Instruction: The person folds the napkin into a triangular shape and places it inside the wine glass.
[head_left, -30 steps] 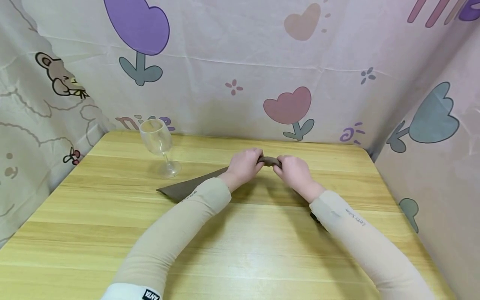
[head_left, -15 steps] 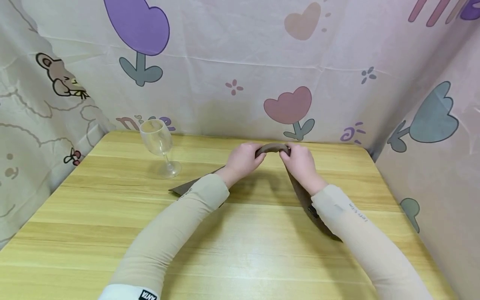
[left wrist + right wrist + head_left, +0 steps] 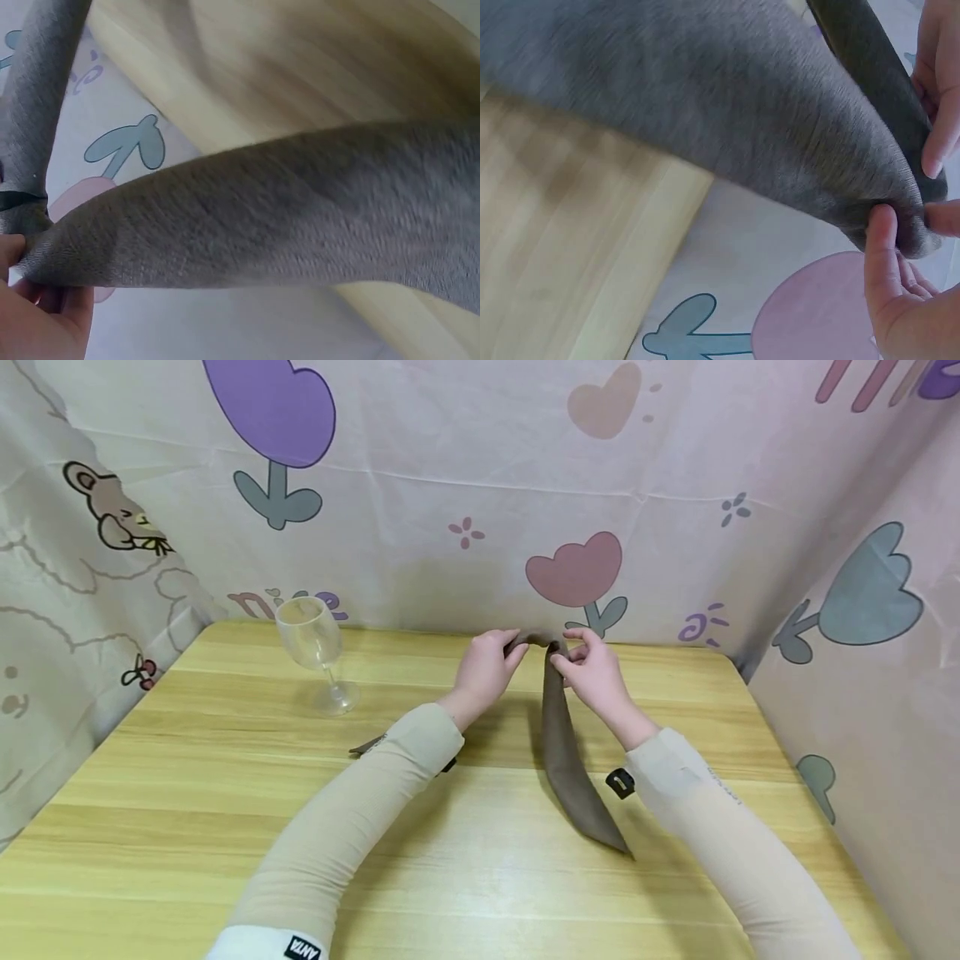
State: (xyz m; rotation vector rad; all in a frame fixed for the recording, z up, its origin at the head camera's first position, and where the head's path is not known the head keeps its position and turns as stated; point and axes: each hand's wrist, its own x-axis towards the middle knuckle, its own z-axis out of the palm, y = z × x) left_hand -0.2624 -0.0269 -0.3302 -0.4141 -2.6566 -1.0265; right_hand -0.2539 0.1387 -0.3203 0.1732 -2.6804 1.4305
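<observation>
A brown cloth (image 3: 566, 760), rolled or folded into a long strip, is held up above the table by both hands. My left hand (image 3: 483, 672) grips it near the middle, thumb curled against it. Just to the right, my right hand (image 3: 597, 677) pinches the cloth between thumb and fingers. Between the hands the strip makes a short arch. One tail hangs from the right hand to a pointed tip near the table; the other runs behind the left forearm, mostly hidden. In the right wrist view, the thumb and fingers of the right hand (image 3: 911, 307) press a bend in the fabric.
A clear stemmed wine glass (image 3: 318, 643) stands upright at the back left of the wooden table (image 3: 480, 877). A printed curtain (image 3: 420, 510) hangs behind the table's back edge and along both sides. Black wrist gear (image 3: 620, 782) shows beneath the right sleeve.
Both hands have risen and moved slightly away. The right hand has gone from a full grip to a pinch, and the right tail has swung left into open view between the arms.
</observation>
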